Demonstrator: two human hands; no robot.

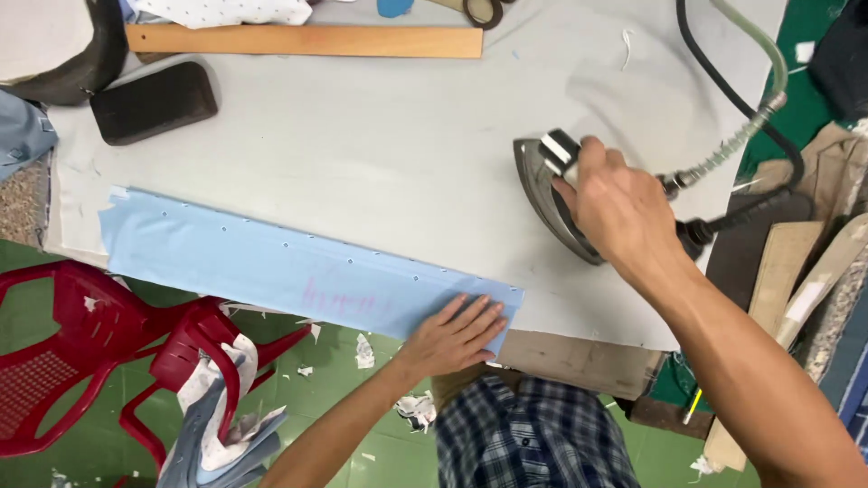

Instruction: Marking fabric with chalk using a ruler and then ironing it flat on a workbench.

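Note:
A long strip of light blue fabric (271, 264) lies along the near edge of the grey pressing table (380, 145). My left hand (457, 336) lies flat on the strip's right end, fingers spread, pressing it down. My right hand (619, 206) grips the handle of a steam iron (547, 194) that rests on the table to the right of the strip, apart from the fabric. A black cable (732, 99) and a clear hose (755, 108) run from the iron's rear up to the right.
A wooden ruler (303, 41) lies along the far edge, a dark pressing pad (154, 101) at far left. Red plastic chairs (99, 343) with cloth scraps stand below the table on the green floor. Cardboard pieces (805, 271) are stacked at the right.

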